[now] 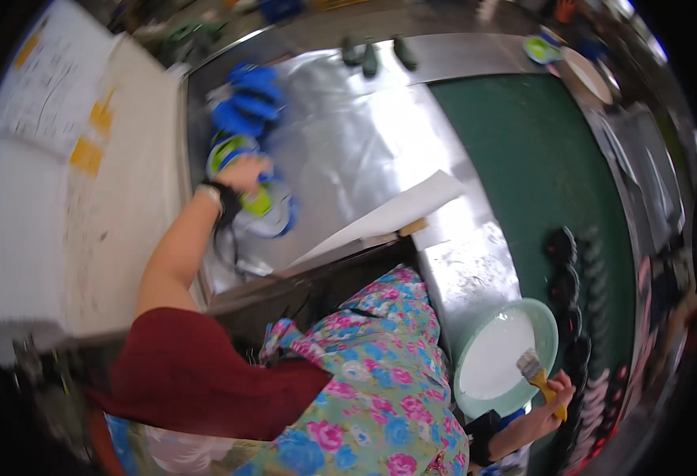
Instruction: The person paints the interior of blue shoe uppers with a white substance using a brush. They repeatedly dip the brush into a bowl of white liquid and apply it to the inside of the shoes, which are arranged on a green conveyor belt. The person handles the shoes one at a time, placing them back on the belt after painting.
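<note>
My left hand (245, 172) reaches to the far left of the metal table, its fingers closed on a blue, white and lime shoe upper (229, 149); motion blur softens the fingers. Just nearer lies another white, lime and blue shoe piece (273, 213), and beyond the hand is a pile of blue shoe pieces (249, 99). At the lower right my right hand (553, 401) grips a paintbrush (541, 379) by its yellow handle. The bristles hang over a pale green basin (548, 321) of white liquid.
A white sheet (396, 210) lies along the metal table's (317, 103) near edge. Several dark green shoe lasts (370, 59) stand at its far edge. On the right runs a green conveyor belt (523, 135) carrying dark shoe pieces (564, 282). A white panel (126, 198) rises at left.
</note>
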Tool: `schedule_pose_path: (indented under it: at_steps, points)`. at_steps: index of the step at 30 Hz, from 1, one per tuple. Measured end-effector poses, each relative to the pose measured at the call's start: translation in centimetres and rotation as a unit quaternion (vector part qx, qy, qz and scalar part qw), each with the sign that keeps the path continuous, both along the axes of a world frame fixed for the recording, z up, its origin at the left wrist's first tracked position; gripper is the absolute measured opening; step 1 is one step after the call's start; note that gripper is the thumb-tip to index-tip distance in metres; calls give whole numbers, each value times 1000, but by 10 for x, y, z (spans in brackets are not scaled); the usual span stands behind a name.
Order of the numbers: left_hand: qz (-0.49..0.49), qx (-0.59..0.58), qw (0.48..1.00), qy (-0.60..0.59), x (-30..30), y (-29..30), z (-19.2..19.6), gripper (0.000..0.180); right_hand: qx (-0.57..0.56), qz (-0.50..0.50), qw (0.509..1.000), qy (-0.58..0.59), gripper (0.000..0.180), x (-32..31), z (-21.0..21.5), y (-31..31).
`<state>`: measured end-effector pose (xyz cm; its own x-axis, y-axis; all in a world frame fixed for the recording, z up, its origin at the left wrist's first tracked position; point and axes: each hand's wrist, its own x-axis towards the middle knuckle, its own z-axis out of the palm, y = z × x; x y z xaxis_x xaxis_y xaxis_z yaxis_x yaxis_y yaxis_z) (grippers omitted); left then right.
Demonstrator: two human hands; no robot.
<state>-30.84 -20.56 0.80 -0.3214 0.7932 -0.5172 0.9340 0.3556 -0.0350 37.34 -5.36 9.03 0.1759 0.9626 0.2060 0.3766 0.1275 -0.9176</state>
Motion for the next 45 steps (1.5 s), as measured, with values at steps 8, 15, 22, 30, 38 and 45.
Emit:
schedule_pose_path:
  at_steps: [8, 15, 22, 30, 38, 45]
  points:
    - [84, 202, 976, 9, -23, 61, -67, 35, 11, -37, 997, 60, 14, -21, 29, -2]
    - [186, 287, 751, -565, 209, 236, 27, 37, 157, 131, 958, -203, 27, -91, 52, 14]
    - [81, -69, 648, -755, 385, 242, 98, 47, 97, 176, 937, -286, 33, -88, 50, 3]
    - [-174, 33, 642, -746, 391, 210, 82, 96, -5, 273, 959, -68, 26, -64, 41, -9]
    - [-133, 83, 740, -654, 370, 153, 59, 80, 55, 77, 989, -110, 18, -23, 5, -16]
    - [-246, -215, 738, -590, 338, 146, 58, 59, -231, -150, 961, 13, 24, 29, -80, -27]
